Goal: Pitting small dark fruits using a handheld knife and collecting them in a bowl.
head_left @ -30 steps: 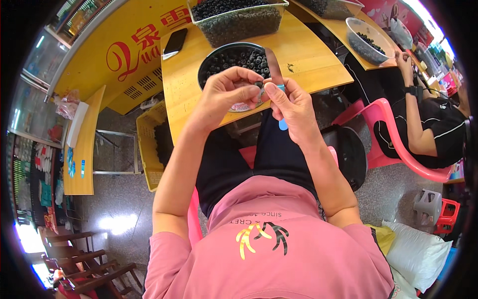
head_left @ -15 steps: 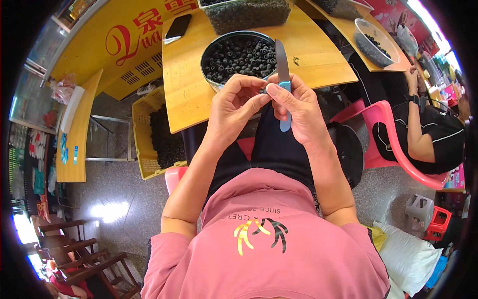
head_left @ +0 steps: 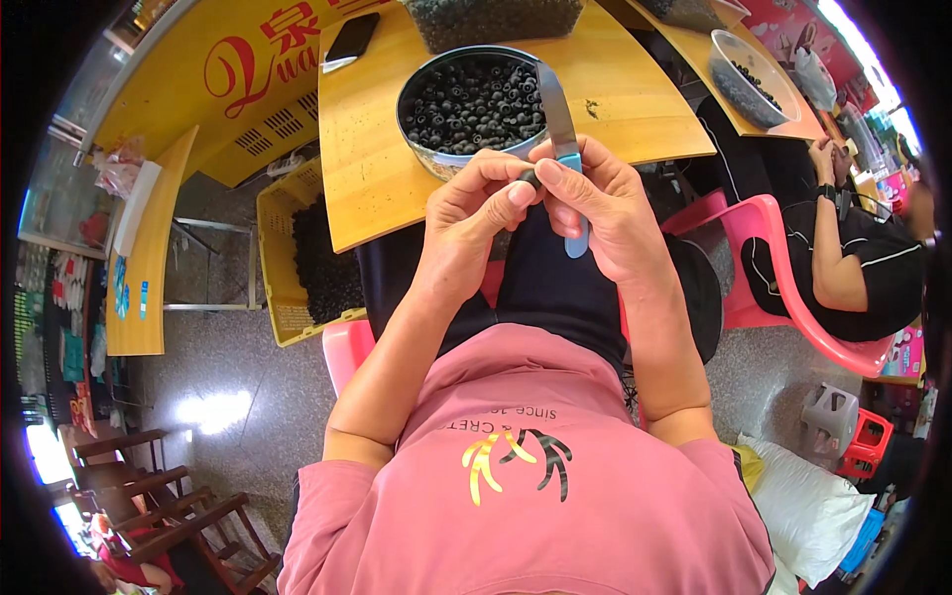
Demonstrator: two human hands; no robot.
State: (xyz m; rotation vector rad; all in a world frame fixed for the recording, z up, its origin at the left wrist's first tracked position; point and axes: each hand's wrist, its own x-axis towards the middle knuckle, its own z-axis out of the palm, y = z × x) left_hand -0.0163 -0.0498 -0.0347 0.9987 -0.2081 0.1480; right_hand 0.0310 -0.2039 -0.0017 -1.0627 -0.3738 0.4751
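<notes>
My left hand (head_left: 476,208) pinches a small dark round piece (head_left: 532,179) between thumb and fingertips. Close against it, my right hand (head_left: 605,203) grips a knife (head_left: 557,109) by its blue handle, the blade pointing up and away from me. The right thumb meets the dark piece, so fingers cover much of it. Just beyond both hands, a round tub (head_left: 405,124) stands on the yellow wooden table (head_left: 367,188). Many small dark round pieces (head_left: 476,104) fill it, several showing a ring-like opening.
A clear box (head_left: 496,25) of dark pieces and a phone (head_left: 353,36) lie farther back. Below the table's left side is a yellow crate (head_left: 278,288) holding dark pieces. Another person's arm (head_left: 833,248) shows at right, by a pink chair (head_left: 793,297) and a clear bowl (head_left: 744,84).
The dark piece shows more clearly between my fingertips. My hands have shifted slightly and the knife has tilted a little to the left; both grips stay the same.
</notes>
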